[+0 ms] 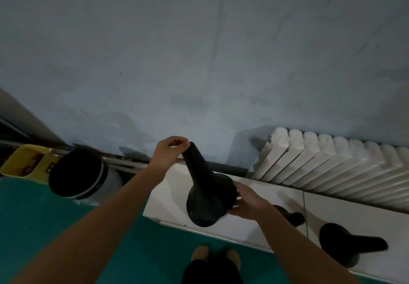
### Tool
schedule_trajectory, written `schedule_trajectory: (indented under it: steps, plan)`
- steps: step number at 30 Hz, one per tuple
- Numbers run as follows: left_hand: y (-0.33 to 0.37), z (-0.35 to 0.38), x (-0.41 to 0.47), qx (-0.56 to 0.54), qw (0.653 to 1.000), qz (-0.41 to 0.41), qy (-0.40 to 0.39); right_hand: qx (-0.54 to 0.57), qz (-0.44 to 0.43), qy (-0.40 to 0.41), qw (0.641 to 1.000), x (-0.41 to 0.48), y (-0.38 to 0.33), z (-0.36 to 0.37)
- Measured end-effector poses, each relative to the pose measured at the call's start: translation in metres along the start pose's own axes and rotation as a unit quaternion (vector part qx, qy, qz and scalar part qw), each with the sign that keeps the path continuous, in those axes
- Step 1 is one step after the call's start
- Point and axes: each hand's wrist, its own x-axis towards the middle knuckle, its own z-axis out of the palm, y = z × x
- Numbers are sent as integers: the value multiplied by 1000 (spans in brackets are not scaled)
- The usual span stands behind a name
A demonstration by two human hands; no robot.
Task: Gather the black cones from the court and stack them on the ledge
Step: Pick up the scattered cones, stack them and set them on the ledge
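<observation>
- Holding one black cone over the ledge, the person has both hands on it.
- Left hand: the arm reaches forward nearly straight. Thumb and fingertips pinch the cone's narrow tip, and the other fingers are curled above it.
- Right hand: the arm comes in from the lower right with the wrist bent inward. The fingers curl round the rim of the wide base on its right side and grip it.
- Held cone: tilted, with the tip up and toward the wall and the base low, overhanging the ledge's front edge. Whether the base touches the ledge cannot be told. The base shows two dark rims, so whether this is one cone or a nested pair cannot be told.
- Second cone: lies on its side on the ledge, well to the right, with its tip pointing right.
- A further dark shape sits on the ledge just beyond the right forearm. It is partly hidden and cannot be identified.
- Radiator: white, and mounted on the wall behind the ledge's right part.
- Left of the ledge stand a black-topped bucket and a yellow bin.
- Floor: green. The person's shoes stand near the ledge's front.
</observation>
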Motion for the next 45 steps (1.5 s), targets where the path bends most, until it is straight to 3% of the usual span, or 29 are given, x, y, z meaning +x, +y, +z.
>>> schedule_trajectory:
  steps: [6,14,26,31,35,45]
  plan:
    - [-28,16,15,52,998,-25,-9,56,43,15,997,28,2,10]
    - [-63,46,5,251,965,-53,-56,-29,54,11,998,41,-10,-15]
    - [-12,132,4,248,956,-42,-150,-14,-35,-5,999,10,-58,-80]
    - [15,171,9,254,949,-46,-179,46,-127,19,991,-28,-88,-114]
    - [37,201,11,297,925,-55,-231,109,-189,56,974,-55,-96,-138]
    - [80,257,5,372,854,7,-363,318,-243,179,899,-111,-53,-163]
